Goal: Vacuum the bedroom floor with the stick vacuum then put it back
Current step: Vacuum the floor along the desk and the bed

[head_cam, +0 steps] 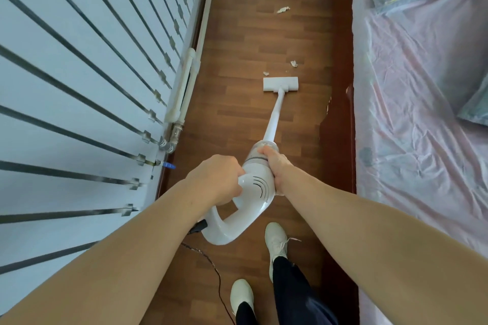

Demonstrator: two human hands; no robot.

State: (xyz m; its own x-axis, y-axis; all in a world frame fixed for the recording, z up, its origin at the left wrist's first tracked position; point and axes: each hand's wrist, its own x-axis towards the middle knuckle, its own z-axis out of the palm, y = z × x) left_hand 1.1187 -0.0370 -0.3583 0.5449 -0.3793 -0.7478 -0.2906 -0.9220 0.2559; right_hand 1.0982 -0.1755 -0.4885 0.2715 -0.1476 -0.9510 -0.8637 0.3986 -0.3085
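Observation:
A white stick vacuum (257,187) points away from me along the wooden floor (237,34). Its flat floor head (280,84) rests on the boards at mid-frame, joined by a thin white tube (274,119). My left hand (216,182) grips the looped handle at the vacuum's rear. My right hand (277,166) is wrapped around the motor body just behind the clear dust cup. Small white paper scraps lie just ahead of the head (266,73), (294,63), and a bigger scrap (283,9) lies farther off.
A white wall with dark metal rails (79,60) and white pipes (187,82) runs along the left. A bed with a pink sheet (422,113) borders the right, with its dark red frame (343,113). A black power cord (211,264) trails beside my white shoes (276,241).

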